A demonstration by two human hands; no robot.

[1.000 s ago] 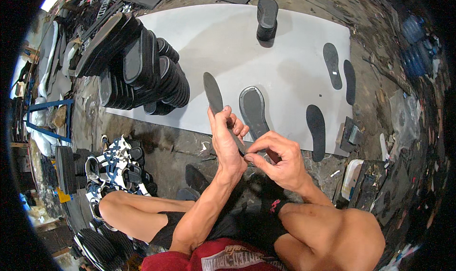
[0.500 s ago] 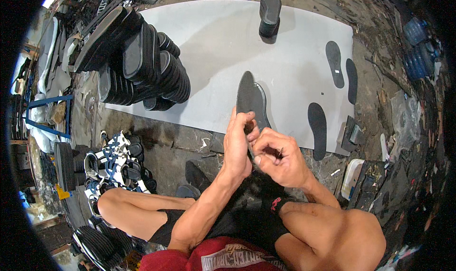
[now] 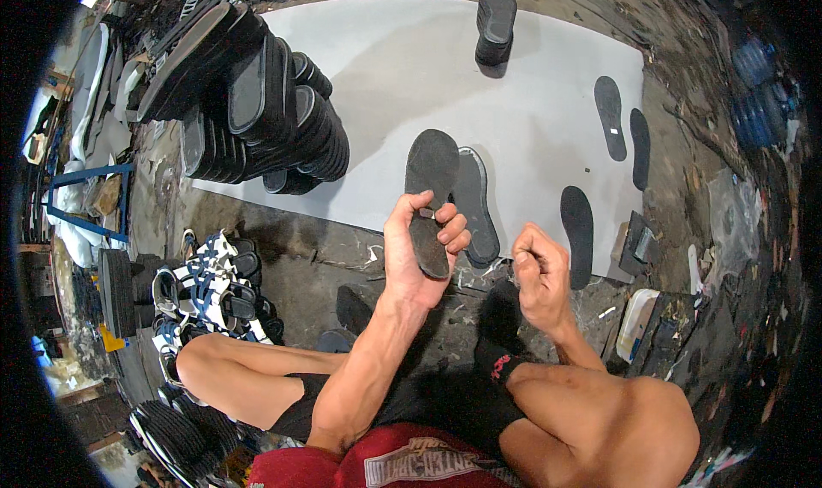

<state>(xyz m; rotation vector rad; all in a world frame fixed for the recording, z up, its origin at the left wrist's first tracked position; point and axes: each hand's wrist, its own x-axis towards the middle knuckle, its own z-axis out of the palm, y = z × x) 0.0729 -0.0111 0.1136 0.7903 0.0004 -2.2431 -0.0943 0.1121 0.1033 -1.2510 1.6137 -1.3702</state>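
Note:
My left hand (image 3: pixel 411 246) grips a dark grey shoe insole (image 3: pixel 432 156) round its middle, its broad end pointing away from me. A small light patch shows on the insole between thumb and fingers. Apart from it, to the right, my right hand (image 3: pixel 543 274) hovers with fingers curled in and thumb pressed against them; whatever is in them, if anything, is hidden. Just beyond the left fingers a black shoe sole (image 3: pixel 476 207) with a pale rim lies at the near edge of the light grey sheet (image 3: pixel 385 77), partly covered by the insole.
Tall stacks of black soles (image 3: pixel 265 103) stand on the sheet's left, a smaller stack (image 3: pixel 495 26) at its far side. Dark insoles (image 3: pixel 577 235) lie at right. White-and-navy sandals (image 3: pixel 210 287) are heaped by my left knee. Blue water jugs (image 3: pixel 758 94) stand far right.
My right hand has come away from the insole, moving right with its fingers curled. My left hand has turned the insole so its flat face shows.

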